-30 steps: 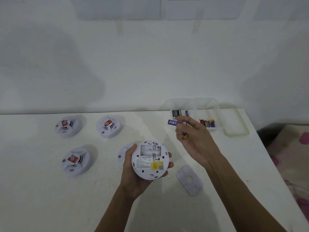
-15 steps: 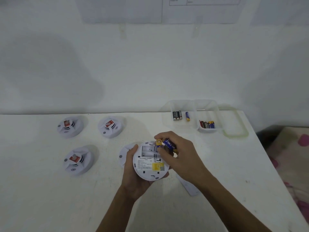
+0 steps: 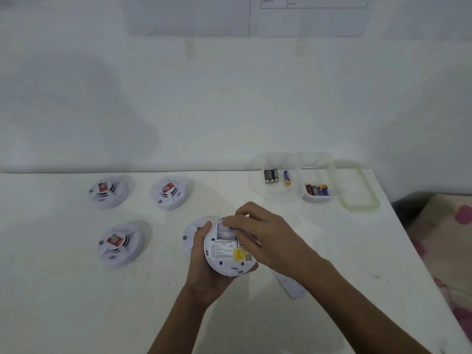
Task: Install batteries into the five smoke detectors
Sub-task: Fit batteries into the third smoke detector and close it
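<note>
Nothing was readable: small print on the back label (image 3: 221, 249) of the smoke detector (image 3: 224, 267), its yellow sticker (image 3: 240, 254), the batteries (image 3: 271, 176) and the wall sheet (image 3: 314, 1) was all too blurred

The right hand (image 3: 263, 238), earlier raised beside the battery box (image 3: 281, 194) right of centre, has descended onto the held smoke detector (image 3: 224, 254). Its battery (image 3: 233, 228) now meets the open compartment, mostly covered by the fingers.

Left hand (image 3: 204, 274) cupped around detector (image 3: 224, 255), right hand (image 3: 268, 241) arched over it, fingertips (image 3: 228, 222) apparently pinching a battery (image 3: 232, 227)
</note>
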Tool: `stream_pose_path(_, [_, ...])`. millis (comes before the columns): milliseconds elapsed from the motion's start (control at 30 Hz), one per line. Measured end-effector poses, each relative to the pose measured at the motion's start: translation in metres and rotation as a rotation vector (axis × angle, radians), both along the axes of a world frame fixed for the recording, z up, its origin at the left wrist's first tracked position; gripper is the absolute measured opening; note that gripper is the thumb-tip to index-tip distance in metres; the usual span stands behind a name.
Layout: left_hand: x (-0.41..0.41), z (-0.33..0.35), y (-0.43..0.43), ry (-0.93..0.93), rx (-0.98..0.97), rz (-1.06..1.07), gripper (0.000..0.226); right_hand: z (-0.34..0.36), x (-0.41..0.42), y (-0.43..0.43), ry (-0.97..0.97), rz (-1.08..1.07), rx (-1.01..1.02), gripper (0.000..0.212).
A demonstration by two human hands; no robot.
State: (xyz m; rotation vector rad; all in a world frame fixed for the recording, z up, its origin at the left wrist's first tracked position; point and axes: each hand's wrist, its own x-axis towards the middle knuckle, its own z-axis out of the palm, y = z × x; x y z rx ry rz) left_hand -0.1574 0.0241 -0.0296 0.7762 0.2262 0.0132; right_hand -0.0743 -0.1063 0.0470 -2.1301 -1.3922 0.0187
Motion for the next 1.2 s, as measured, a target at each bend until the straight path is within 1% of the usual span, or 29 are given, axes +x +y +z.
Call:
stream_pose_path(33, [0.001, -0.002, 0.000, -0.025, 0.035, 0.015, 0.058, 0.001, -0.001, 0.000, -0.014, 0.010, -0.028, 0.024])
stream_pose_path(67, [0.001, -0.005, 0.000, -0.043, 0.016, 0.001, 0.062, 0.001, -0.001, 0.000, -0.034, 0.018, -0.052, 0.023])
stream_pose_path(167, [0.002, -0.002, -0.002, -0.030, 0.003, 0.024, 0.070, 0.002, -0.002, 0.001, -0.039, 0.022, -0.097, 0.031])
stream_pose_path(300, [0.004, 0.006, -0.004, -0.026, -0.019, 0.005, 0.071, 0.001, 0.001, 0.000, -0.016, 0.013, -0.104, 0.032])
stream_pose_path(400, [0.003, 0.015, -0.007, -0.037, 0.034, -0.015, 0.065, -0.002, 0.003, -0.002, -0.059, 0.019, -0.111, 0.032])
stream_pose_path(500, [0.003, 0.018, -0.008, -0.044, 0.044, -0.027, 0.063, -0.004, 0.005, -0.003, -0.078, 0.023, -0.104, 0.032])
stream_pose_path(667, [0.002, 0.020, -0.008, -0.041, 0.058, -0.019, 0.065, 0.001, 0.008, -0.006, -0.084, 0.026, -0.114, 0.028])
stream_pose_path(767, [0.004, 0.019, -0.004, -0.040, 0.039, -0.042, 0.059, 0.006, 0.006, -0.008, -0.037, 0.011, -0.036, 0.035])
stream_pose_path(833, [0.005, 0.020, 0.001, -0.006, -0.049, -0.020, 0.057, 0.008, 0.004, -0.009, 0.023, -0.014, 0.040, 0.043])
stream_pose_path(900, [0.006, 0.020, 0.004, -0.076, -0.140, -0.060, 0.058, 0.009, 0.002, -0.008, 0.033, -0.049, 0.099, 0.045])
stream_pose_path(933, [0.006, 0.019, 0.005, -0.064, -0.147, -0.063, 0.060, 0.009, 0.002, -0.009, 0.050, -0.081, 0.133, 0.043])
stream_pose_path(1000, [0.008, 0.015, 0.003, -0.014, -0.122, -0.025, 0.067, 0.008, 0.002, -0.010, 0.181, -0.178, 0.210, 0.032])
stream_pose_path(1067, [0.007, 0.011, 0.002, -0.010, -0.122, -0.016, 0.070, 0.006, 0.001, -0.011, 0.274, -0.227, 0.270, 0.022])
stream_pose_path(1133, [0.006, 0.005, 0.003, 0.031, -0.111, -0.002, 0.074, 0.002, 0.001, -0.013, 0.274, -0.239, 0.316, 0.016])
stream_pose_path(1200, [0.007, 0.005, 0.003, 0.058, -0.097, 0.018, 0.075, -0.003, -0.001, -0.015, 0.288, -0.243, 0.365, 0.017])
